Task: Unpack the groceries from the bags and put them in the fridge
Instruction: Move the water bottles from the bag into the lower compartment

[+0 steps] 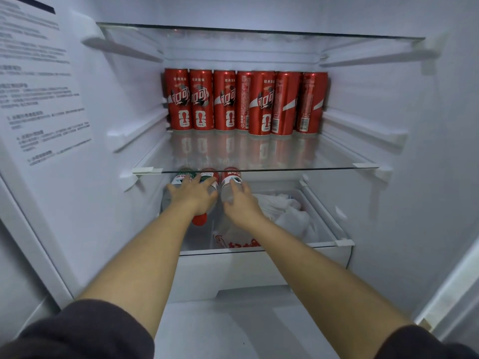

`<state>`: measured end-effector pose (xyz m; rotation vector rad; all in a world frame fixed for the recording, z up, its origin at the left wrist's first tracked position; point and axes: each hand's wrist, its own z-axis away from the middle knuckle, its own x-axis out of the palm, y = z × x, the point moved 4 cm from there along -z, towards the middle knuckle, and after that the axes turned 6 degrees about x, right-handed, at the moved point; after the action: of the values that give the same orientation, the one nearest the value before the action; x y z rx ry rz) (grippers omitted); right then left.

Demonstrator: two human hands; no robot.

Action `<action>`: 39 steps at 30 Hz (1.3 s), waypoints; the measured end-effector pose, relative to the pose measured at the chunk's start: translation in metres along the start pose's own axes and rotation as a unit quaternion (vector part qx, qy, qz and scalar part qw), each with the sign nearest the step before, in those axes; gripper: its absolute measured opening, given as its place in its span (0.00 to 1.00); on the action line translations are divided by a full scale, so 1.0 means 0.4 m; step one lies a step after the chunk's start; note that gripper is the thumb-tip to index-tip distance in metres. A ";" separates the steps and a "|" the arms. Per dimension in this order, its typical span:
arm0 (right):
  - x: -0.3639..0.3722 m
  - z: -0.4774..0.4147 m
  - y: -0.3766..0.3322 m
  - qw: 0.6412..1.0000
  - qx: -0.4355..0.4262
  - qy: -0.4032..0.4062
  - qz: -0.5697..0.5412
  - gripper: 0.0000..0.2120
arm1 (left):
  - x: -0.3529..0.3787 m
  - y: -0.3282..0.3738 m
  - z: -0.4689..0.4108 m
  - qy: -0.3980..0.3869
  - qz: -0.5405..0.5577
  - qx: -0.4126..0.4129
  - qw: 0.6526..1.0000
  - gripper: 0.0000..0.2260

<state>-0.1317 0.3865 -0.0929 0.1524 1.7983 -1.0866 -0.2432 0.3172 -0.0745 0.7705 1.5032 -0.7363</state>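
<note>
Water bottles lie on their sides in the clear drawer under the glass shelf. Long axis runs front-to-back, w/ a red cap twd the person. Left grip is splayed flat across the two left bottles, grasping nothing. Right grip wraps fingers + thumb over the third bottle, just beside them. Each sits right on its load, so any push prob. goes straight back along that axis. Cans stand on the shelf above.
</note>
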 end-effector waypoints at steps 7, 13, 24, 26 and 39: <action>0.007 -0.008 0.005 0.998 0.011 -0.022 -0.058 0.32 | 0.012 -0.001 -0.005 0.024 0.009 -0.007 1.000 0.23; 0.014 -0.012 0.003 0.990 0.022 -0.068 -0.125 0.33 | 0.012 0.002 -0.012 0.012 0.017 -0.011 1.000 0.23; -0.033 0.014 0.044 0.996 0.019 -0.031 -0.080 0.33 | -0.009 -0.012 0.001 0.019 0.075 -0.044 0.996 0.27; -0.049 0.040 0.070 0.999 0.033 -0.010 -0.043 0.33 | -0.019 -0.002 0.021 0.041 0.099 -0.049 0.993 0.28; -0.141 0.490 0.236 0.981 0.072 0.048 0.171 0.31 | 0.079 0.237 0.435 0.138 0.171 0.068 0.973 0.30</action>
<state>0.0801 0.3196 -0.1266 0.5892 1.6982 -0.9724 -0.0672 0.2314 -0.1184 1.2419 1.5198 -0.4874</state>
